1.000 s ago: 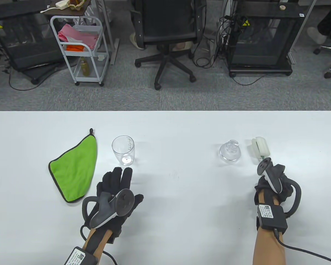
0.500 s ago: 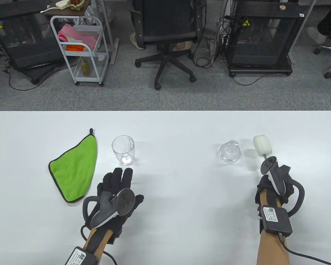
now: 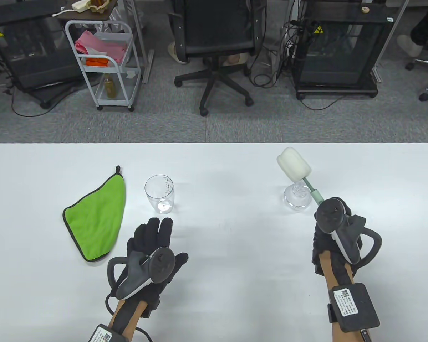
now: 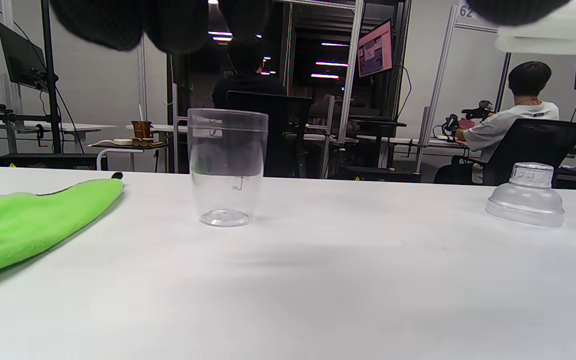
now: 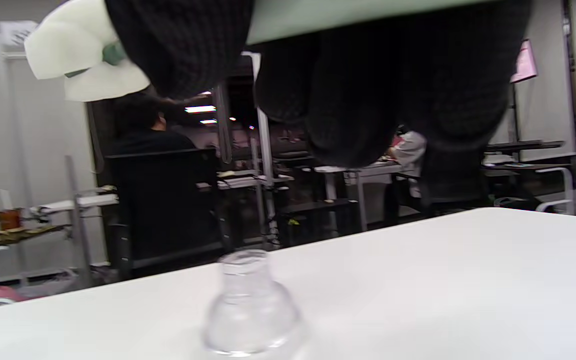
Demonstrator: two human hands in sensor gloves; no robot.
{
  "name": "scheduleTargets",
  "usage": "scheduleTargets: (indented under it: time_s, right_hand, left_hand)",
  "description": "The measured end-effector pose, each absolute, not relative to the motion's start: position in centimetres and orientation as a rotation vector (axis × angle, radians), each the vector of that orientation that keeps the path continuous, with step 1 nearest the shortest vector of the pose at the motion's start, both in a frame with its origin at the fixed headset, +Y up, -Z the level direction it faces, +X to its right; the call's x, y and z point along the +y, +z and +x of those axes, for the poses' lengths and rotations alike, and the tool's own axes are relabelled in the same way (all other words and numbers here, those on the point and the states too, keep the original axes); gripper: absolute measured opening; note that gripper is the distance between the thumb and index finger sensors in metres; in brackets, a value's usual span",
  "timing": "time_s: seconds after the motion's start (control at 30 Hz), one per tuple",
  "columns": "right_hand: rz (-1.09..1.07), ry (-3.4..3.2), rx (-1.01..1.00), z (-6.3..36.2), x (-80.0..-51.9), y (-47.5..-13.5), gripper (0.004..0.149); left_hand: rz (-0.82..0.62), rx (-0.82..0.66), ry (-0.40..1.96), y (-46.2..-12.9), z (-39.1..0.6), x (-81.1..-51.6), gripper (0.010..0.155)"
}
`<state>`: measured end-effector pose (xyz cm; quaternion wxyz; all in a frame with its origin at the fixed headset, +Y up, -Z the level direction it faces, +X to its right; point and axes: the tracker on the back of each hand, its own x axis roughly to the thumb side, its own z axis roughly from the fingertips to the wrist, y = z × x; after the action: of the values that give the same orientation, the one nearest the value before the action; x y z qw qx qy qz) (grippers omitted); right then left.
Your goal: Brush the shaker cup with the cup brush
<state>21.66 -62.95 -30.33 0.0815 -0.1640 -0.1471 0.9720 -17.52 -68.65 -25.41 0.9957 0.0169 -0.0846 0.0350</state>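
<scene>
The clear shaker cup (image 3: 159, 194) stands upright on the white table (image 3: 228, 249), left of centre; it also shows in the left wrist view (image 4: 227, 168). My left hand (image 3: 153, 245) lies open and flat just in front of it, holding nothing. My right hand (image 3: 333, 231) grips the pale green handle of the cup brush (image 3: 294, 166) and holds it lifted, its white sponge head pointing up-left above the clear shaker lid (image 3: 297, 197). The sponge head shows in the right wrist view (image 5: 83, 55), above the lid (image 5: 250, 310).
A green cloth (image 3: 96, 217) lies on the table left of the cup, also in the left wrist view (image 4: 28, 220). Beyond the far table edge stand an office chair (image 3: 217, 50) and a white trolley (image 3: 105, 60).
My right hand has lifted the brush off the table and swung its sponge head up and left, over the lid. My left hand has barely shifted.
</scene>
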Motion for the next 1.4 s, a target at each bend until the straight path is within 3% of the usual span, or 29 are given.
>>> scheduleTargets:
  time_s: [0.3, 0.67, 0.8, 0.9, 1.1, 1.4]
  right_hand:
    - [-0.194, 2.94, -0.32, 14.4, -66.5, -28.9, 0.06]
    - [-0.081, 2.85, -0.13, 13.9, -69.3, -28.0, 0.055]
    - [-0.086, 2.804, -0.112, 14.6, -69.5, -27.9, 0.055]
    - [-0.089, 2.789, -0.143, 15.0, -69.2, -27.8, 0.055]
    - [-0.081, 2.719, -0.142, 15.7, -69.1, -27.5, 0.055]
    - [-0.027, 2.712, -0.188, 15.2, -68.6, -27.9, 0.055]
  left_hand:
    - [0.022, -0.12, 0.111, -25.8, -18.7, -68.8, 0.092]
    - [0.002, 0.054, 0.285, -27.2, -22.3, -70.2, 0.099]
    - [-0.037, 0.069, 0.372, -30.3, -22.5, -71.9, 0.108]
    - [-0.122, -0.008, 0.488, -33.5, -22.7, -73.1, 0.116]
    - [-0.111, 0.089, 0.732, -39.5, -24.4, -75.7, 0.133]
    - [-0.16, 0.081, 0.933, -42.9, -25.2, -78.6, 0.133]
